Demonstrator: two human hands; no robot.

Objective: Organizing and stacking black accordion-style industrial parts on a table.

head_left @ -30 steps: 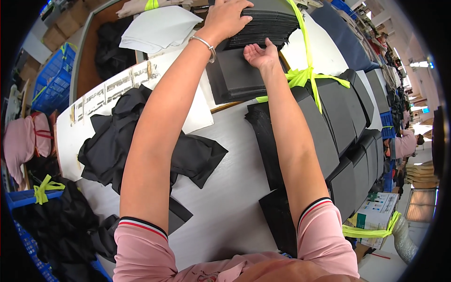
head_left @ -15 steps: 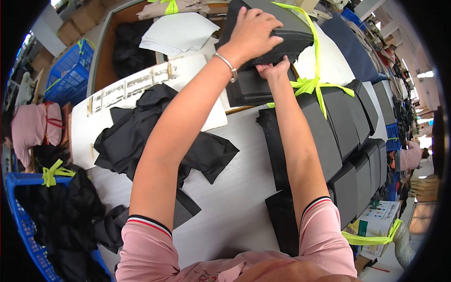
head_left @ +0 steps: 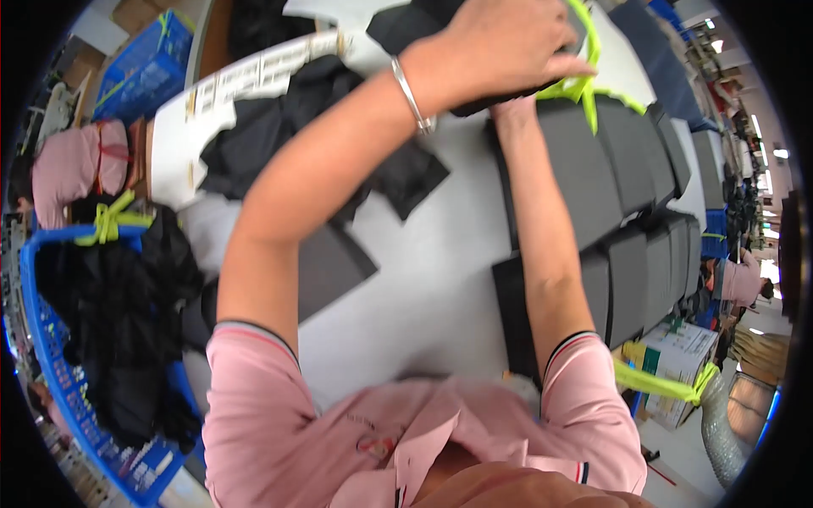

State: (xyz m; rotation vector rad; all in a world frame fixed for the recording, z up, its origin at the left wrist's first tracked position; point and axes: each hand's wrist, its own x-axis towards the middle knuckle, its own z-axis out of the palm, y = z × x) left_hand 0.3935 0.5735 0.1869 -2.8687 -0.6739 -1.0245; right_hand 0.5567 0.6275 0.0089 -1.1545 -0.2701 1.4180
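My left hand point(head_left: 517, 46), with a silver bangle on its wrist, lies over a stack of black cut fabric pieces point(head_left: 405, 30) at the far edge of the table. Its thumb points right, across the stack's edge. Beneath the stack is my right hand point(head_left: 513, 107), its fingers mostly hidden by the fabric and my left hand. A yellow-green tie strip point(head_left: 590, 42) hangs just right of the hands. Rows of dark grey fabric stacks point(head_left: 572, 157) stand beside my right forearm.
Crumpled black fabric point(head_left: 258, 135) lies left on the grey-white table point(head_left: 423, 288), near a flat dark piece point(head_left: 334, 267). At the left stands a blue basket point(head_left: 38, 254) full of black cloth. A printed carton point(head_left: 677, 351) and silver duct point(head_left: 724, 440) are at lower right.
The picture has shifted and blurred. Both hands still hold the stack, which has come off the pile beneath, and my left hand appears larger and further right.
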